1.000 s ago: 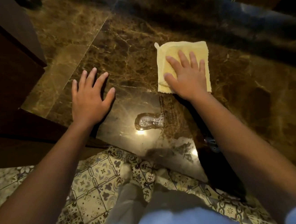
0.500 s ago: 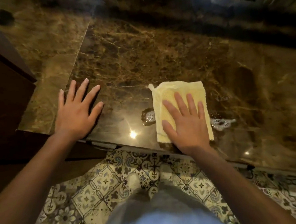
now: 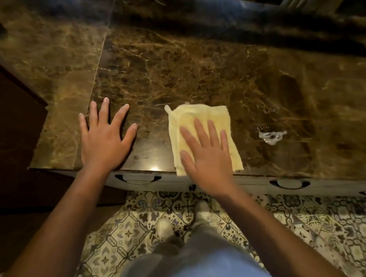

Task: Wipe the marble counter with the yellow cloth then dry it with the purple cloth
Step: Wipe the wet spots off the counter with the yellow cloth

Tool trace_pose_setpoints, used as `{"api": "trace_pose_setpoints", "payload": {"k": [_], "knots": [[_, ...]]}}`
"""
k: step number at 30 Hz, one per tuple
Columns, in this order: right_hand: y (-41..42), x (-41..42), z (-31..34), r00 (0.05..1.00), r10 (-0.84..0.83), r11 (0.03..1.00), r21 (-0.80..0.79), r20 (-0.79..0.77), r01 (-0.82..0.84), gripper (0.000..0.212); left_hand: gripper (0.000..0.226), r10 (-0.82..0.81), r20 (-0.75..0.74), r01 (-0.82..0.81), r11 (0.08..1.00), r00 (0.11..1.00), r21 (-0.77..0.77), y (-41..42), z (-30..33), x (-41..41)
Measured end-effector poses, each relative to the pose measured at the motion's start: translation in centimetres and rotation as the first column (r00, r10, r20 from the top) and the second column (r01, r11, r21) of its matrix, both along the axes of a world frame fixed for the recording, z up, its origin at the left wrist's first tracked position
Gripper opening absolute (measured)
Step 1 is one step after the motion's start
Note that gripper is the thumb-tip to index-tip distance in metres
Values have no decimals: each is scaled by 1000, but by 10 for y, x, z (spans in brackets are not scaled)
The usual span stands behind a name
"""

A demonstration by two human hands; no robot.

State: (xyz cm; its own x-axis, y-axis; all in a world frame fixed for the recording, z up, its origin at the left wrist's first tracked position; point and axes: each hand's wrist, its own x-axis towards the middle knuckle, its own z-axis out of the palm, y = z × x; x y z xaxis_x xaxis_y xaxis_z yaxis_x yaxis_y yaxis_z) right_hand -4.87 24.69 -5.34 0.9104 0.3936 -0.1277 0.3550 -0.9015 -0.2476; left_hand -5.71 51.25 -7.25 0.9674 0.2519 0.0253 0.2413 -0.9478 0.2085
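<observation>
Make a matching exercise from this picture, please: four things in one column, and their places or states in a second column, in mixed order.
Things:
1. left hand
2. right hand
3. yellow cloth
4. foamy puddle

Places or states:
A. lies flat near the counter's front edge
B. presses flat on the cloth
C. sits on bare marble, right of the cloth
D. rests spread on bare marble, left of the cloth

Pairs: 1-D, 2-B, 3-A, 4-C

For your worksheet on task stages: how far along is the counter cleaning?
Done: nothing clearly finished. In hand: the right hand presses the yellow cloth flat on the marble counter; the left hand braces beside it. Left: a foamy wet patch remains, and drying; no purple cloth shows.
</observation>
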Motion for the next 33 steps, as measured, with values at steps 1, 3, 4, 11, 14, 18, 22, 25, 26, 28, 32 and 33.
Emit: {"api": "trace_pose_setpoints", "payload": {"k": [1, 3, 4, 11, 14, 18, 22, 25, 26, 28, 32, 33], "knots": [[-9, -10, -2, 1000, 16, 1000, -13, 1, -16, 62, 67, -1, 4, 1, 1000, 1000, -4, 0, 0, 0], [-22, 1, -5, 1000, 17, 999, -46, 6, -17, 63, 67, -2, 8, 2, 1000, 1000, -12, -1, 0, 0], [-25, 17, -6, 1000, -1, 998, -68, 8, 2, 65, 67, -3, 5, 3, 1000, 1000, -13, -1, 1, 0], [-13, 142, 1, 974, -228, 972, -53, -5, 227, 63, 67, -4, -1, 4, 1000, 1000, -17, -2, 5, -1], [6, 112, 0, 987, -158, 986, -58, -17, 157, 65, 63, -2, 2, 2, 1000, 1000, -21, -2, 4, -1], [22, 18, -5, 998, 59, 998, -37, 29, -58, 66, 61, -1, 4, 1, 1000, 1000, -1, -2, 3, 0], [-34, 0, -5, 997, 70, 997, -43, 37, -68, 62, 61, -11, -6, 11, 1000, 1000, 10, -2, 4, 0], [-86, 21, -4, 997, -52, 994, -90, 51, 56, 65, 63, -7, -7, 7, 1000, 1000, 19, -4, 4, 0], [-95, 33, -5, 994, -100, 989, -105, 49, 104, 66, 62, -1, -3, 1, 1000, 1000, 19, -4, 4, 0], [-96, 60, -6, 979, -195, 972, -125, 52, 200, 68, 61, 13, 0, -13, 1000, 1000, 14, -6, 4, 0], [-57, 99, -2, 946, -323, 941, -105, 17, 323, 65, 66, 13, 12, -13, 1000, 1000, 17, -5, 4, 0], [-43, 95, -1, 957, -289, 953, -96, 4, 287, 64, 68, 14, 14, -14, 1000, 1000, 11, -5, 3, 0]]}}
